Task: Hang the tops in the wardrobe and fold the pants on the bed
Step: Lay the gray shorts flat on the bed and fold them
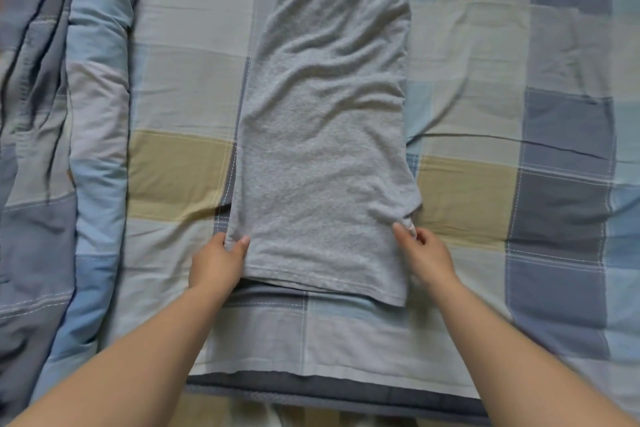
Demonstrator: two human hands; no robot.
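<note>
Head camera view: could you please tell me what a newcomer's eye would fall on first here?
The grey shorts dominate the centre, lying lengthwise on the checked bedsheet, elastic waistband at the far end. Near the hem, the left hand pinches the left edge and the right hand pinches the right edge. A rumpled blue quilt runs along the left.

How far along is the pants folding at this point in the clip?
Done: the grey pants lie on the checked bedsheet, apparently already folded lengthwise, waistband away from the person. In hand: the left hand and right hand each pinch a side near the hem. Left: folding hem toward waistband. No tops or wardrobe in view.
</note>
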